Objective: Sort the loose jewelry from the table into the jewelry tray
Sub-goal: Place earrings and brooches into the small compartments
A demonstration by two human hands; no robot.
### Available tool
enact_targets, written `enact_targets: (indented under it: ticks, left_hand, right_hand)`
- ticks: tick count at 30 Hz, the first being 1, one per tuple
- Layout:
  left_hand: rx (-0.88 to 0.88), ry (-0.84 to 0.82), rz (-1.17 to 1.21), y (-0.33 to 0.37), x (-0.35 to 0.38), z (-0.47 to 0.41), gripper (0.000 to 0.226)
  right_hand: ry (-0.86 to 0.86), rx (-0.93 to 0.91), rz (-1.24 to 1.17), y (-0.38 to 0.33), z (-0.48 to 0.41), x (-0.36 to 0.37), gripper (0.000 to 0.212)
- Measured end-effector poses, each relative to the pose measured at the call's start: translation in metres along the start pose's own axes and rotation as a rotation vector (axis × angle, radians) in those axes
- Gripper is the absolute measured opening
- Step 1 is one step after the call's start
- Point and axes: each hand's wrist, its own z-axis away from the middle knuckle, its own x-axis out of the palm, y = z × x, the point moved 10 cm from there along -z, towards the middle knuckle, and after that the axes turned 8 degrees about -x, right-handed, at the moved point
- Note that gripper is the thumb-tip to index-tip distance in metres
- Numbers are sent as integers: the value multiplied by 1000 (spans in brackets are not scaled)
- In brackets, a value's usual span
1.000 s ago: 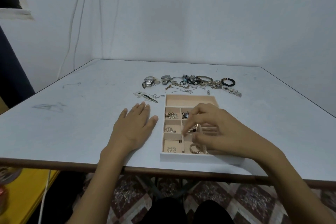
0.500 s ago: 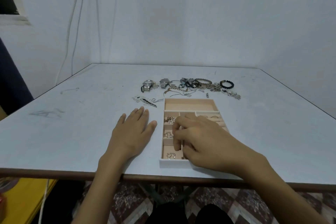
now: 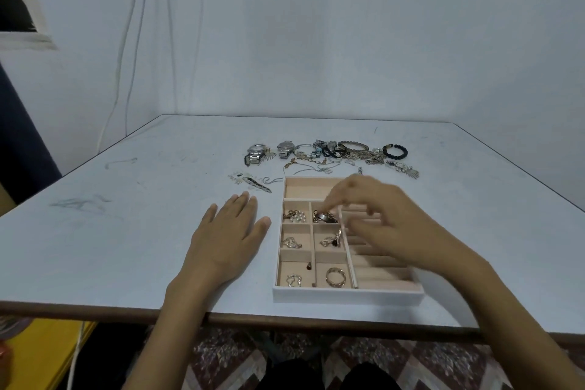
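no readable text anywhere that i can see. the steel watch (image 3: 255,153) on the table beyond the left hand (image 3: 229,237) has a dial too small and blurred, so i can't get a brand or numerals. same for the second watch (image 3: 285,148) just right of it. the front wall of the jewelry tray (image 3: 346,297), below the right hand (image 3: 380,218), shows plain white to me, nothing legible. the marks on the table (image 3: 79,203) out left of the left hand are just scuffs, not letters.
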Motion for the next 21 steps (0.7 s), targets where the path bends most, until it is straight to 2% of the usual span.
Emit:
enact_targets:
  ticks: [2,4,7,9,16,21]
  left_hand:
    - [4,5,-2,0,-1,0,59]
    - [4,1,-10,1,-1,-1,59]
    - [3,-14,-21,0,2,-2,59]
    - [3,-29,-24,0,4,-3,60]
    - [14,-100,15,6,4,-15,58]
    - [36,-40,104,22,-5,-50,49]
  right_hand:
    - [106,76,-55,31,-2,-21,37]
    - [168,207,21,72,-2,-40,38]
    - [144,440,187,131,4,-55,37]
    - [115,521,231,153,9,-56,34]
    - [150,505,346,164,2,-58,17]
    - [150,577,383,177,-16,-59,15]
